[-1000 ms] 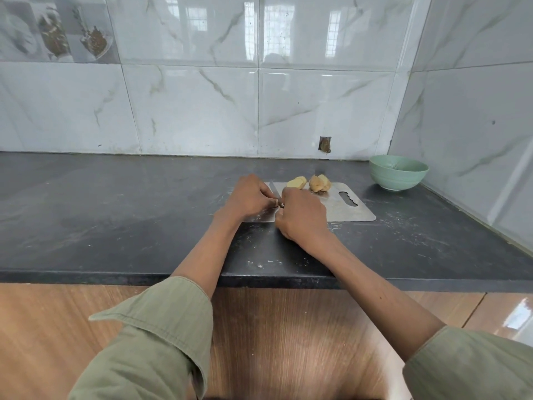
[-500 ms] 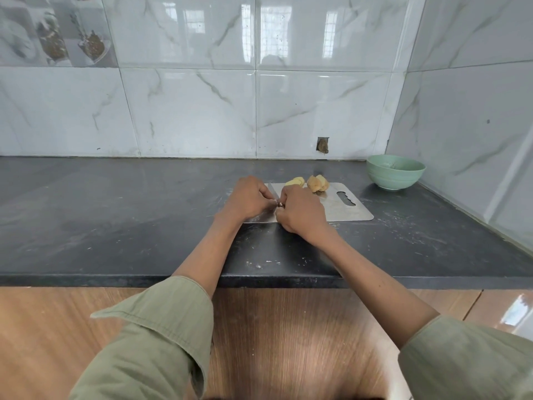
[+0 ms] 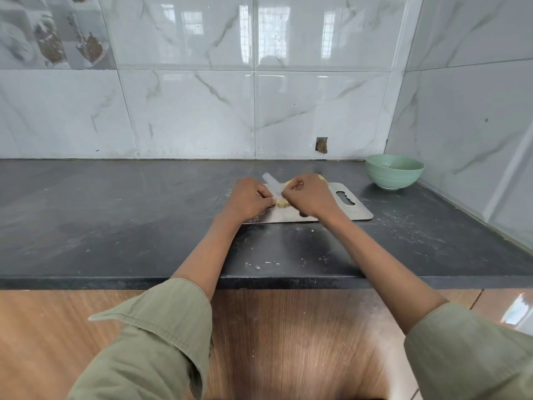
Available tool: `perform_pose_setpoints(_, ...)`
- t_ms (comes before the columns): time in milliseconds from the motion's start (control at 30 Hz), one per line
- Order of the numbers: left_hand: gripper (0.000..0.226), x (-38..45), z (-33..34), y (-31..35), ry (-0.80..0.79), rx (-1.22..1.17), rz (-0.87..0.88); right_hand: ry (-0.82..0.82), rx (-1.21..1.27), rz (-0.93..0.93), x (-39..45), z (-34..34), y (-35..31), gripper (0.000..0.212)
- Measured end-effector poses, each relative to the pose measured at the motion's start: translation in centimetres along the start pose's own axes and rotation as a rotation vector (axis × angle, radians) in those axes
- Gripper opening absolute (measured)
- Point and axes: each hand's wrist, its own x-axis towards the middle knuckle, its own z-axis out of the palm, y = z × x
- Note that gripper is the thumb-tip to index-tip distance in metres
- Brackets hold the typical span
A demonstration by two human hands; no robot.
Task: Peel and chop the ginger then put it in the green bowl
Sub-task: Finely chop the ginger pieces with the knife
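A steel cutting board lies on the dark counter. On it sits a small pile of chopped ginger between my hands. My left hand has its fingers curled, and the fingertips pinch the pile's left edge. My right hand grips a knife; its pale blade points away to the far left, over the pile. More peeled ginger shows behind my right hand, mostly hidden. The green bowl stands at the far right, in the wall corner.
Tiled walls close the back and right side of the counter. White flecks and scraps dot the counter near its front edge. A wooden cabinet front lies below.
My right hand has shifted away from me and to the right, uncovering the chopped pile. The knife blade now shows, angled to the far left. My left hand has barely moved.
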Motion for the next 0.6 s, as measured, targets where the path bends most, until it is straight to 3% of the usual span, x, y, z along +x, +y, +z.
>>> perform_pose_setpoints(133, 0.015, 0.4, 0.1, -0.1, -0.001, 0.001, 0.002, -0.048, 0.189, -0.024, 2.1, -2.4, 1.0, 0.011)
perform_pose_setpoints(467, 0.004, 0.6, 0.6, 0.1, 0.018, 0.012, 0.087, -0.155, 0.213, -0.053, 3.4, -2.4, 3.5, 0.014)
perform_pose_setpoints(600, 0.022, 0.6, 0.6, 0.0, 0.058, 0.012, 0.052, -0.186, 0.208, -0.027, 3.6, -2.2, 3.8, 0.012)
